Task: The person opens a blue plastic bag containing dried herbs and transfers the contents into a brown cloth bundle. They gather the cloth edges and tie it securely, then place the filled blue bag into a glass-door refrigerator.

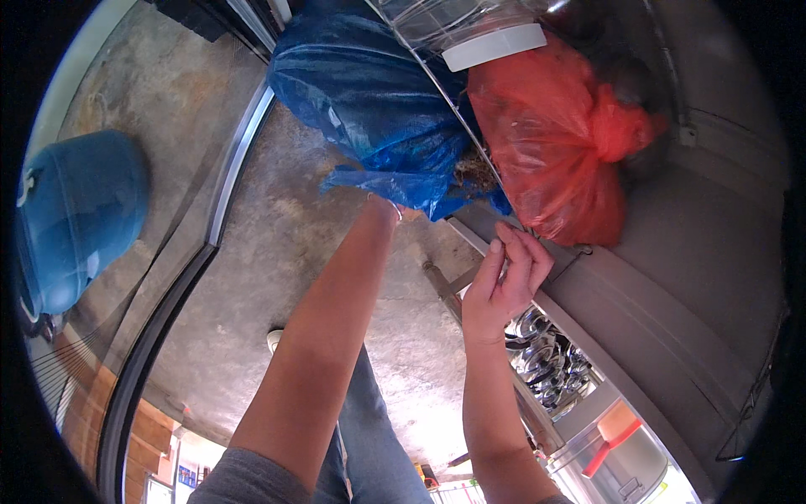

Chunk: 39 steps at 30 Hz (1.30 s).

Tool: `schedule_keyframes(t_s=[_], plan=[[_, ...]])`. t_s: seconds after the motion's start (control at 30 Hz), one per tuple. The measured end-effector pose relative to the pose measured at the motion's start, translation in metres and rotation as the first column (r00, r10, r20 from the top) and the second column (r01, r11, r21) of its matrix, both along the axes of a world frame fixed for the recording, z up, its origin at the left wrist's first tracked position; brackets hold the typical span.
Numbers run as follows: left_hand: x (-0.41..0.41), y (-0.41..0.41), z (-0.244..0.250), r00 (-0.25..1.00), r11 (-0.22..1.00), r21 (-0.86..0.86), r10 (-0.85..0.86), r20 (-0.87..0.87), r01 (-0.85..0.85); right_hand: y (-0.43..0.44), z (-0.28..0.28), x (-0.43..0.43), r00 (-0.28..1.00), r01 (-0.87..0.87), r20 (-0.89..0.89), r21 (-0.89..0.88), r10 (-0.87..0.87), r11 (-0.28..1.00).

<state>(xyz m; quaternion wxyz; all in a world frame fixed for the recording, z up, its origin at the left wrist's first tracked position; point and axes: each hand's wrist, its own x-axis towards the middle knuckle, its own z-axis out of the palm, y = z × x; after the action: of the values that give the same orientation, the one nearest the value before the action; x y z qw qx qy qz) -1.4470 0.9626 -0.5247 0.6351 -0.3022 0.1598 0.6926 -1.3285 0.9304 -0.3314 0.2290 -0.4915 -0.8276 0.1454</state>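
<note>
A large blue plastic bag [371, 107] hangs ahead of me, its loose mouth bunched towards me. My left hand [409, 214] reaches in under the bag's edge and grips it; most of the fingers are hidden by the plastic. Brown, crumbly matter [475, 173] shows at the bag's opening. To the right, my right hand [510, 268] is raised with loosely curled fingers, the fingertips by a thin wire rack edge [466, 120]. Whether it pinches something small cannot be seen. Just beyond those fingers, a knotted red plastic bag [541, 145] rests behind the wire.
Clear plastic with a white strip [494, 47] lies above the red bag. A grey panel [661, 302] fills the right side. Below it are metal cookware [544, 359] and a red-handled utensil [611, 447]. On the left are a glass door frame [182, 277] and a blue container [82, 220].
</note>
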Motion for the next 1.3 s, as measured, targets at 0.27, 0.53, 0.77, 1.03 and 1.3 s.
schedule_keyframes(t_s=[0.27, 0.53, 0.77, 1.03, 1.3], plan=[[-0.019, -0.064, 0.039, 0.985, 0.969, -0.240, 0.011, -0.175, -0.053, -0.031, -0.018, 0.018, 0.976, 0.044, -0.191, -0.277, -0.099, 0.960], [-0.056, -0.078, 0.040, 0.852, 0.895, -0.432, -0.135, -0.505, -0.114, -0.008, -0.074, -0.011, 0.893, 0.183, -0.302, -0.432, -0.333, 0.883], [-0.091, -0.030, 0.008, 0.284, 0.883, -0.354, -0.269, -0.920, -0.308, 0.056, -0.075, -0.059, 0.914, 0.238, -0.249, -0.309, -0.320, 0.921], [-0.049, 0.066, 0.054, -0.090, 0.945, -0.320, -0.326, -0.941, -0.069, 0.079, -0.084, -0.009, 0.893, 0.348, 0.328, -0.069, -0.308, 0.935], [-0.112, 0.087, -0.036, 0.052, 0.970, -0.166, -0.159, -0.986, -0.178, 0.121, -0.106, -0.082, 0.991, 0.118, 0.078, -0.105, -0.110, 0.987]])
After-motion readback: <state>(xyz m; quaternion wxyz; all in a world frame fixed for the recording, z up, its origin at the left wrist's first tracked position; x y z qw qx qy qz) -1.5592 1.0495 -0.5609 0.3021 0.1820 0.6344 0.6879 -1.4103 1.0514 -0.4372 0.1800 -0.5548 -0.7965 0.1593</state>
